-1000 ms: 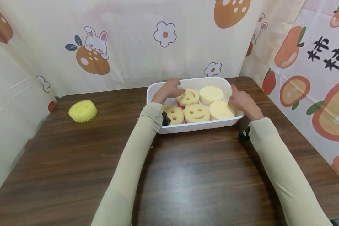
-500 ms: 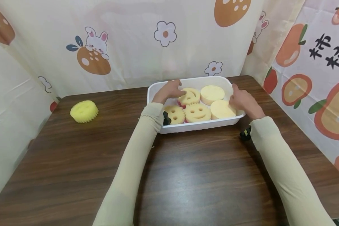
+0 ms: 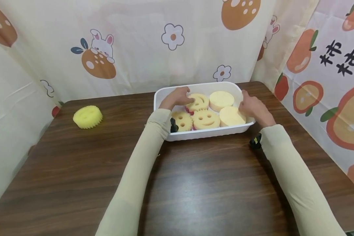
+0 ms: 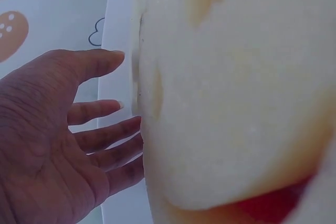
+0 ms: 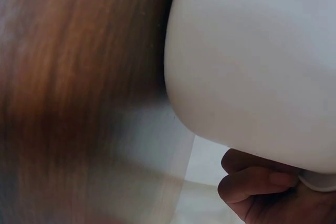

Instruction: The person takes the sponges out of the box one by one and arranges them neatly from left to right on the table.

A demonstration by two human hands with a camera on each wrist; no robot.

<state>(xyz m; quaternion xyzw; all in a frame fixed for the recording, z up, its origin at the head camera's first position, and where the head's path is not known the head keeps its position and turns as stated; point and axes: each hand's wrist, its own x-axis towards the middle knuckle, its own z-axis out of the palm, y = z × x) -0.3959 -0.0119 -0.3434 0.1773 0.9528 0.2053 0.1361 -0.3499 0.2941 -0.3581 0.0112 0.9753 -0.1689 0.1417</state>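
A white tray (image 3: 206, 132) stands at the back of the table, with several round sponges in it. The left hand (image 3: 177, 97) reaches over the tray's left side, beside a smiley-face sponge (image 3: 199, 101). In the left wrist view, its fingers extend towards a large pale sponge (image 4: 236, 87), thumb held apart. At the tray's right end, the right hand (image 3: 252, 107) holds the rim; the right wrist view has its curled fingers (image 5: 257, 181) against the tray's edge. Other sponges in the tray are a smiling one (image 3: 206, 119) and two plain discs, including the rear one (image 3: 221, 100).
A yellow smiley-shaped sponge (image 3: 88, 117) lies alone on the brown wooden table (image 3: 76, 164) at the far left. Printed curtains (image 3: 135, 49) hang directly behind the table and along both sides. Black wrist straps show at both sleeves.
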